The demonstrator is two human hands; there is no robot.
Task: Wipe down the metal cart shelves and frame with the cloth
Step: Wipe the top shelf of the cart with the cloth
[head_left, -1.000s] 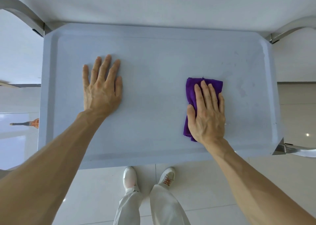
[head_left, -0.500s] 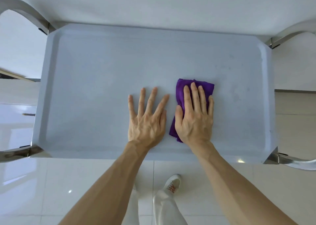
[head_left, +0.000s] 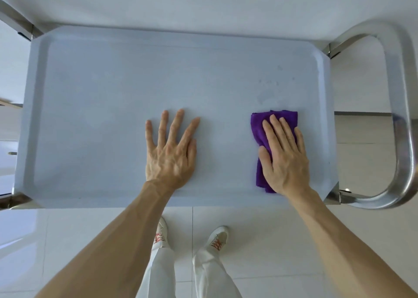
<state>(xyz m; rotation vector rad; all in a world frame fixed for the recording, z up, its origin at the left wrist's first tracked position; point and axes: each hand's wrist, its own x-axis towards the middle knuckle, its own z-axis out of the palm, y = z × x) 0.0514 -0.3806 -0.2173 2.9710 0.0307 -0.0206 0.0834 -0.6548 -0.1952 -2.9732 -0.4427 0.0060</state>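
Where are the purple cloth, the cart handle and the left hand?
purple cloth (head_left: 257,125): head view, its bare upper left part.
cart handle (head_left: 401,116): head view, the long outer bar.
left hand (head_left: 170,157): head view, its back.

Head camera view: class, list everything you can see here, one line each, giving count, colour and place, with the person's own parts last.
Cart shelf: one, pale grey-blue tray top, fills the middle of the view.
Cloth: one, purple, folded, on the shelf's right part under the right hand.
Handle: one, shiny metal loop, at the cart's right end.
Smudges: a few faint marks, on the shelf beyond the cloth.
Floor: white glossy tiles, below the cart.
Shoes: two, white with orange laces, on the floor.
Trousers: white, bottom centre.
Left hand: flat on the shelf, fingers spread.
Right hand: flat, pressing the cloth.
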